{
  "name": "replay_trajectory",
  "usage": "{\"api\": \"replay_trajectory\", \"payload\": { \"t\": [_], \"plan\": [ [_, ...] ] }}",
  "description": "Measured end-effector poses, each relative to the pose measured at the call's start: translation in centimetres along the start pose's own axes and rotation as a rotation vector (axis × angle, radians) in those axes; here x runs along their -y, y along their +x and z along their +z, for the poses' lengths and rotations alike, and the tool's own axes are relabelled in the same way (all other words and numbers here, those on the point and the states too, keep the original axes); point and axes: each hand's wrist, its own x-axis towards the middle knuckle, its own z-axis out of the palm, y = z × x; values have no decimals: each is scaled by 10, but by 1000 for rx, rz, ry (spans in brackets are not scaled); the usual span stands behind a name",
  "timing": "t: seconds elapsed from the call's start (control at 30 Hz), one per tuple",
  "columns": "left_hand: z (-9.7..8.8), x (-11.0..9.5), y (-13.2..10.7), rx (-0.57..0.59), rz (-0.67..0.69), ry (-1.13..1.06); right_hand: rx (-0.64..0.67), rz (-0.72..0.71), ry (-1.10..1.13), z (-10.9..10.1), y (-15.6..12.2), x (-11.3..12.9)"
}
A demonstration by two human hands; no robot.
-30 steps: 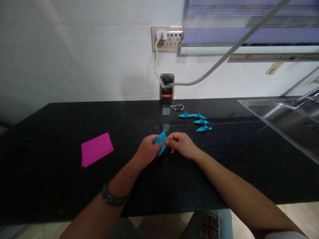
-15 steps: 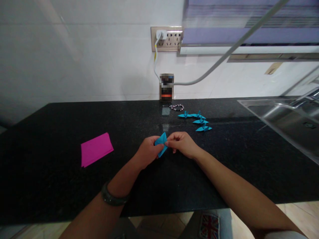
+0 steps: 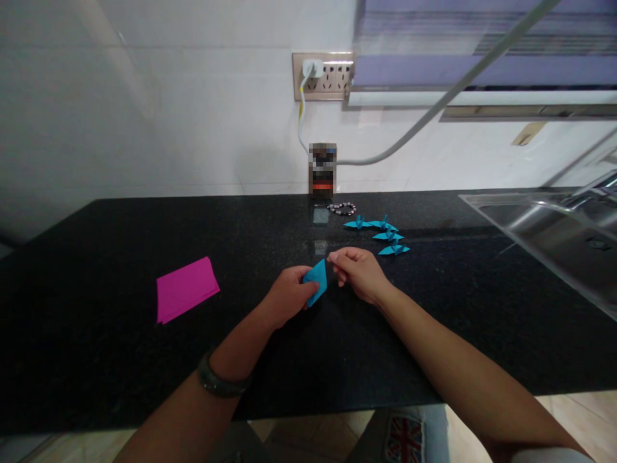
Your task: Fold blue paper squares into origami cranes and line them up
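Observation:
My left hand (image 3: 288,297) is closed on a small blue folded paper (image 3: 316,280), held just above the black countertop (image 3: 120,244). My right hand (image 3: 359,273) is right beside it, its fingers curled and thumb and forefinger pinched at the paper's upper right corner. A dark band circles my left wrist. Several finished blue paper cranes (image 3: 385,235) lie in a curved row behind my right hand.
A pink paper sheet (image 3: 186,288) lies on the counter to the left. A bead bracelet (image 3: 342,208) and a small upright box (image 3: 322,170) sit at the back wall below a socket strip (image 3: 322,76). A steel sink (image 3: 554,225) fills the right end.
My right hand has shifted up and to the right, and the blue paper now shows a wider flat face. My left hand has stayed in place.

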Motion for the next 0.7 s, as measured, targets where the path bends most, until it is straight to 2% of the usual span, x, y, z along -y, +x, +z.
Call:
{"api": "replay_trajectory", "payload": {
  "t": [0.1,0.17,0.23,0.37,0.43,0.57,0.7],
  "plan": [
    [0,-1,0,-16,5,-26,145,39,-80,1,-2,-1],
    [1,-2,0,-9,14,-36,191,45,-147,2,-4,-2],
    [1,-2,0,3,12,-46,133,8,-165,2,-5,-2],
    [1,-2,1,-32,21,-101,-50,-50,-36,0,-1,1],
    [0,-2,2,-85,55,-145,-13,-16,-20,-2,0,2],
    [0,0,3,-162,128,-184,151,19,-123,-1,-2,1],
    [0,2,4,-180,157,-129,133,-18,-211,0,-4,-1]
  ]
}}
